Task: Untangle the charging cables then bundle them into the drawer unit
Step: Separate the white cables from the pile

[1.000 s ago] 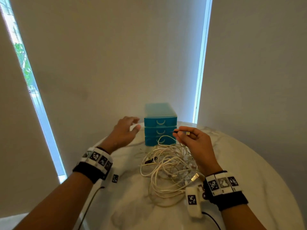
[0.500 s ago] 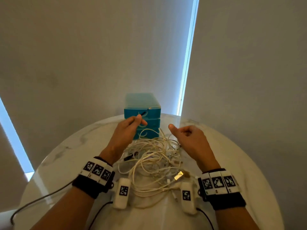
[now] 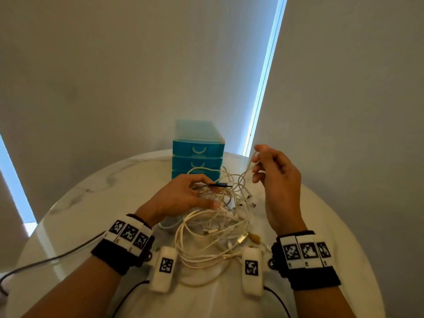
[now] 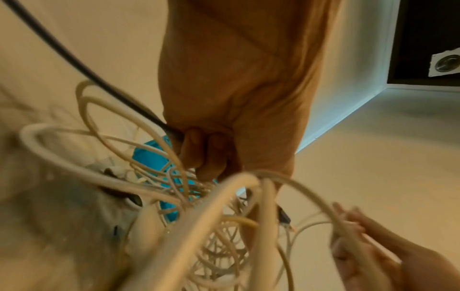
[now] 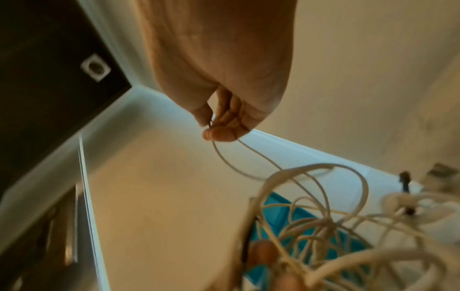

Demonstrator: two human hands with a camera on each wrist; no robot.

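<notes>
A tangle of white charging cables (image 3: pixel 213 226) lies on the round marble table (image 3: pixel 91 203), in front of a blue three-drawer unit (image 3: pixel 198 150) whose drawers are closed. My left hand (image 3: pixel 206 185) rests over the pile and pinches a black cable (image 4: pixel 99 78); its USB plug (image 3: pixel 223 185) sticks out to the right. My right hand (image 3: pixel 254 160) is raised to the right of the drawers and pinches a thin white cable strand (image 5: pixel 224 157) lifted out of the tangle. The left wrist view also shows the right hand (image 4: pixel 361 246) holding that strand.
A grey lead (image 3: pixel 46 260) runs off the table's left edge. A small brown item (image 3: pixel 254 237) lies at the pile's right side. The table edge curves close behind the drawer unit, near the blinds and a bright window slit (image 3: pixel 263 88).
My left hand has come back from the drawer front to the pile, still pinching the black plug. My right hand has risen to the right and now pinches a white strand.
</notes>
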